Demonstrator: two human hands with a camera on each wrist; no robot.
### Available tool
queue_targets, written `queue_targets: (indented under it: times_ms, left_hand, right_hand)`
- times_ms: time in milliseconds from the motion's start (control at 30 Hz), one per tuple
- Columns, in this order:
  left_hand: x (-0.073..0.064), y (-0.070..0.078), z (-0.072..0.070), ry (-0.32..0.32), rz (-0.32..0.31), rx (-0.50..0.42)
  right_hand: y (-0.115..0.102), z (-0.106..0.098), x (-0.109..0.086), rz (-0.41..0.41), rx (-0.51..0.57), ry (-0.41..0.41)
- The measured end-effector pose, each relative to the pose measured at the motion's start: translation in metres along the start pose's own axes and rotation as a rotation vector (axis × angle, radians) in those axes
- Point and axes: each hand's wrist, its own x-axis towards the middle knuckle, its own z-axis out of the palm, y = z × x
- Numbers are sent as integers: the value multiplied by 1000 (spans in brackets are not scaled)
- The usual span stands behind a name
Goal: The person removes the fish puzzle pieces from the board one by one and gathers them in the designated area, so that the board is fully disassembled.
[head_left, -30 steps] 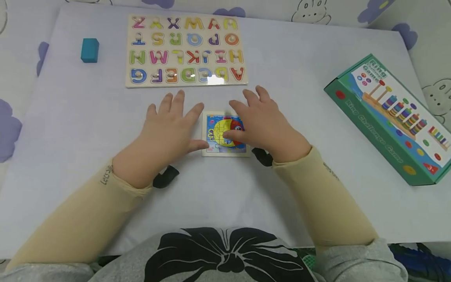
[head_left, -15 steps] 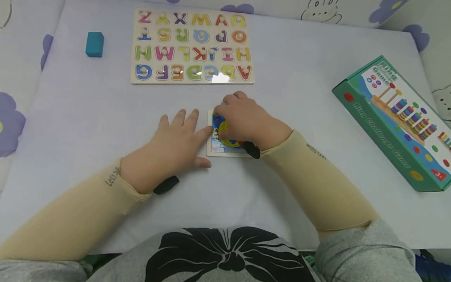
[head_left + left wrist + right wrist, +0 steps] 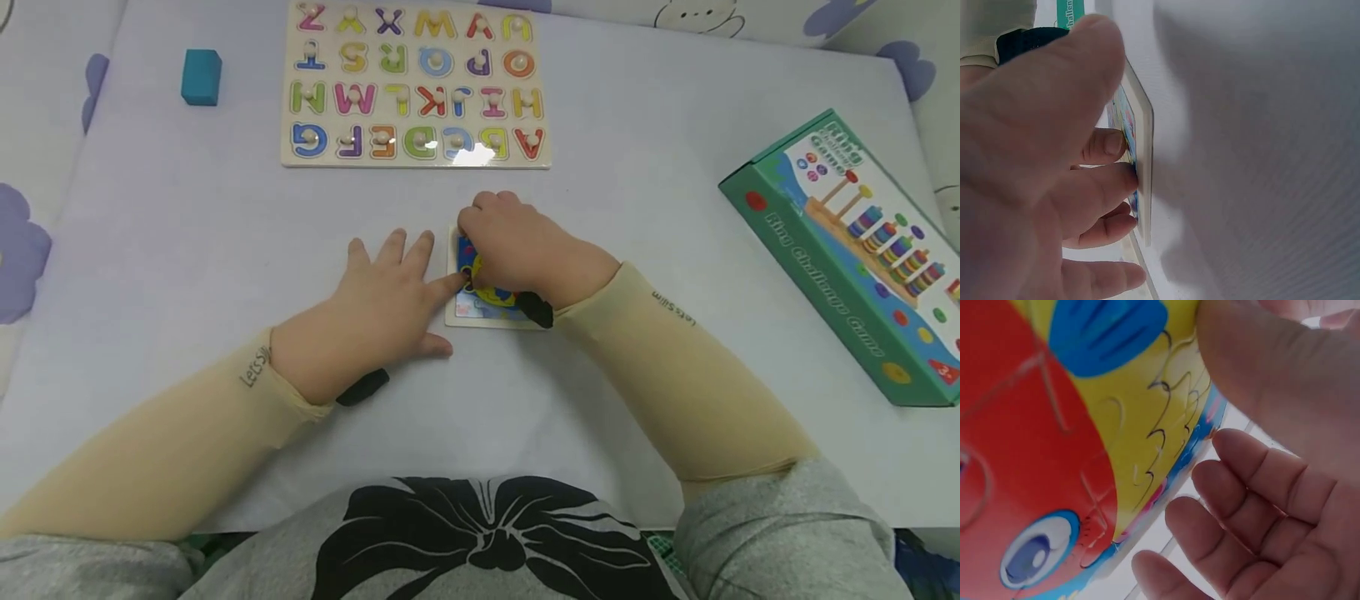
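A small square jigsaw puzzle (image 3: 487,312) with a yellow and red fish lies in a pale frame at the table's middle. My left hand (image 3: 382,315) is spread flat at its left, the index fingertip reaching over the frame's left edge. My right hand (image 3: 528,254) covers much of the picture, its fingers curled at the far edge. In the right wrist view, the thumb (image 3: 1260,369) lies against the fish puzzle (image 3: 1085,412) and the bent fingertips sit along its rim. The left wrist view shows the frame (image 3: 1144,137) low on the cloth beside the left fingers.
An alphabet peg board (image 3: 416,154) lies beyond the hands. A teal block (image 3: 201,77) stands at the far left, and a green ring game box (image 3: 847,267) lies slanted at the right. White cloth (image 3: 637,167) covers the table (image 3: 480,417).
My right hand has moved in over the puzzle and its spread fingers have curled. The left index finger has come onto the puzzle's left edge. The head view has shifted slightly.
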Motion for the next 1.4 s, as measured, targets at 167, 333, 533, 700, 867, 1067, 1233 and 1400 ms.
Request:
queue_targets:
  times_ms: [167,333,533,700,867,1067,1233,1400]
  left_hand:
    - [1,0,-2,-9,-2,-1]
    - [1,0,-2,-10,-7,5]
    - [2,0,-3,-39,-24,4]
    - [3,0,-3,-50,-27,0]
    - [2,-1,-3,-55,-32,-7]
    - [2,0,-4,-69,-31,-18]
    - [1,1,-4,-74,-26,-32]
    - [0,1,-4,-70,-28,-41]
  right_hand:
    - [2,-1,1,-11,25,-23]
    - [3,-3,2,-18,56,-21]
    - [6,-7,2,-57,26,-22]
    - [12,-11,3,-148,-87,-8]
    - [15,-15,6,-250,-211,4]
    - [10,-21,13,-277,-261,-50]
    - [9,-20,12,-232,-200,-72]
    - [14,-13,7,-153,-45,-64]
